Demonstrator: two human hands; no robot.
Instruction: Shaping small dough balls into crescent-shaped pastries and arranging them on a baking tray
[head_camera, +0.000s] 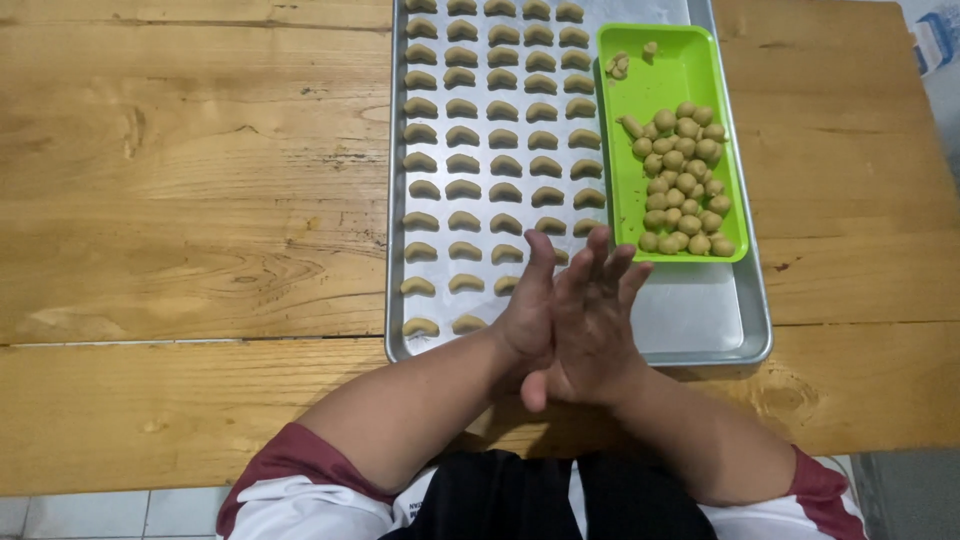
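Crescent-shaped dough pieces (490, 140) fill the left part of a metal baking tray (700, 340) on a wooden table (190, 200). Over the tray's near edge the left hand (528, 310) and right hand (590, 320) press palm to palm, fingers straight; whether dough lies between them is hidden. Farther right, a green tray (680, 70) holds dough balls (683, 180).

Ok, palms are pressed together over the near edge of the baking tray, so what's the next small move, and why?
Probably part the palms and set whatever they shaped in the nearest row. The left hand and right hand are pressed flat together, so any piece between them is hidden. The crescent pieces fill the metal baking tray in rows, and the near row stops short beside the hands.
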